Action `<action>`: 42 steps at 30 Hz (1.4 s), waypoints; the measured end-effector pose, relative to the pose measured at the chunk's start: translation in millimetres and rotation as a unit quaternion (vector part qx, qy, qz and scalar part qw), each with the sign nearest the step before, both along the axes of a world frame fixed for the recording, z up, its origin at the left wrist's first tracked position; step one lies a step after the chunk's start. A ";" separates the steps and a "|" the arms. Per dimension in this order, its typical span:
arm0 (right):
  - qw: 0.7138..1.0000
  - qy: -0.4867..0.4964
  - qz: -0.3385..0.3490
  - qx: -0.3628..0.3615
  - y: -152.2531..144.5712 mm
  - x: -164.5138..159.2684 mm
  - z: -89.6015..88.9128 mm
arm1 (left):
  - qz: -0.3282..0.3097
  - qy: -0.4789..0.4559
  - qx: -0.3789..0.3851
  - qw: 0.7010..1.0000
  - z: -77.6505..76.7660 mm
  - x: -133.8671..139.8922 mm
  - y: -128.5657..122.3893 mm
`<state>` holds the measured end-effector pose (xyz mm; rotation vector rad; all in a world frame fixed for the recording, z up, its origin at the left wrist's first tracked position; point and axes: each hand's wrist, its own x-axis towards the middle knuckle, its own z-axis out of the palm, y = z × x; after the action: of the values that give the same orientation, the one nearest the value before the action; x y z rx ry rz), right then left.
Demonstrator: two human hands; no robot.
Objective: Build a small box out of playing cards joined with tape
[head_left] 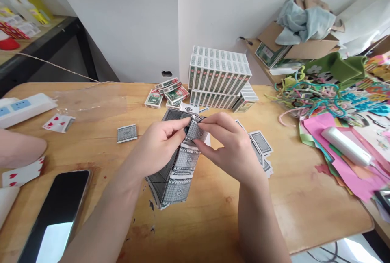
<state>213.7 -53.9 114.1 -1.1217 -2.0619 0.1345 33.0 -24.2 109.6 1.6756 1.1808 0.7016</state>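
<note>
A long box-like structure made of grey patterned playing cards (182, 173) stands on the wooden table in front of me. At its far end, a bent playing card (197, 133) is between my two hands. My left hand (164, 141) pinches at that card's left edge, where the thumb and forefinger meet. With thumb and fingers closed, my right hand (230, 143) grips the card's right side. Whether the card is fixed to the structure is hidden by my fingers. A white card with a black spade (189, 109) shows just behind.
Stacked card boxes (219, 72) stand at the back, with several loose boxes (170, 92) beside them. Loose cards (260, 143) lie right, one card (127, 133) left. A phone (57, 210) and another person's arm (21, 149) are left; coloured paper (344, 153) is right.
</note>
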 end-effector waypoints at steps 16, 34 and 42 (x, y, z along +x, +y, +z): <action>0.981 -0.148 -0.122 -0.009 -17.0 -13.4 12.2 | -0.012 0.124 0.079 0.989 7.2 9.6 -19.3; 0.994 -0.053 -0.094 -0.016 -14.3 -9.3 12.2 | 0.016 -0.001 0.051 0.999 8.9 3.8 -13.6; 0.993 -0.044 -0.106 -0.027 -10.8 -8.5 9.0 | 0.020 -0.026 0.007 0.999 12.1 0.0 -8.6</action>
<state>205.2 -64.8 123.0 -1.3927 -2.0110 0.0364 33.0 -32.9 121.7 1.6410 1.1776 0.7745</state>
